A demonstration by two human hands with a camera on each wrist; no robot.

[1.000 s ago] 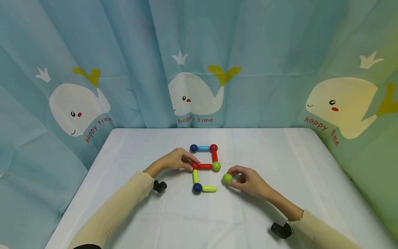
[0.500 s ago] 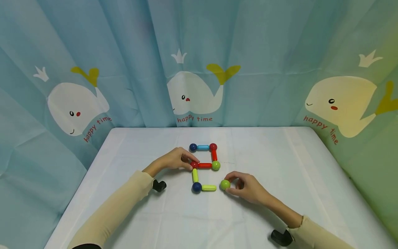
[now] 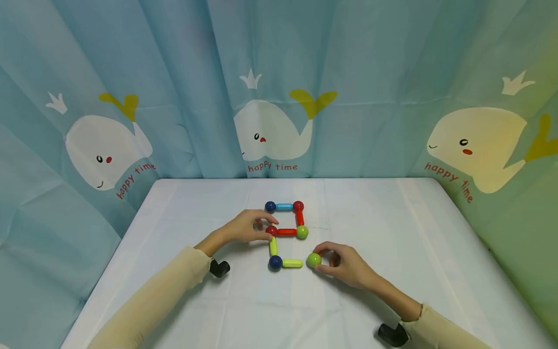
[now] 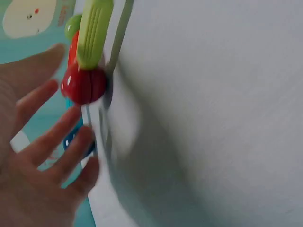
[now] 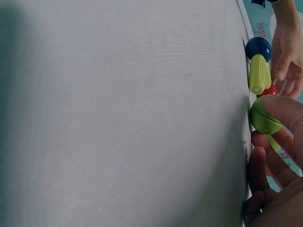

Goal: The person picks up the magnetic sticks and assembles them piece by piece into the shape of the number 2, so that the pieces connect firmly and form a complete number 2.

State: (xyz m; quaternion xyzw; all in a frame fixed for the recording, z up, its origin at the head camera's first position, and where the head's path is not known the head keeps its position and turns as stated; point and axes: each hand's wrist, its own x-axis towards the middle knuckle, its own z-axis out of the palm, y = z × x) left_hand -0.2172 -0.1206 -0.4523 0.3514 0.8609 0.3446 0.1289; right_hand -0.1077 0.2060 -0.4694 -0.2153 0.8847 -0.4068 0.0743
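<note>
My right hand (image 3: 348,264) pinches a loose green ball (image 3: 314,260) between thumb and fingers, a small gap to the right of a yellow-green rod (image 3: 292,263). That rod joins a navy ball (image 3: 275,262) at the near end of a chain of balls and rods. My left hand (image 3: 246,226) is beside the chain's middle red ball (image 3: 271,230). In the left wrist view its fingers are spread and its thumb stands off the red ball (image 4: 84,85). A second yellow-green rod (image 3: 273,246) links the red and navy balls.
Farther along the chain are a red rod (image 3: 286,232), another green ball (image 3: 302,232), a far red ball (image 3: 298,206), a light blue rod (image 3: 285,207) and a far navy ball (image 3: 270,207). All lie on a white-covered table (image 3: 370,208). A whale-print curtain (image 3: 370,58) surrounds it.
My right hand has brought the green ball nearer and left, up to the yellow-green rod's free end. My left hand has loosened from the red ball, its fingers spreading.
</note>
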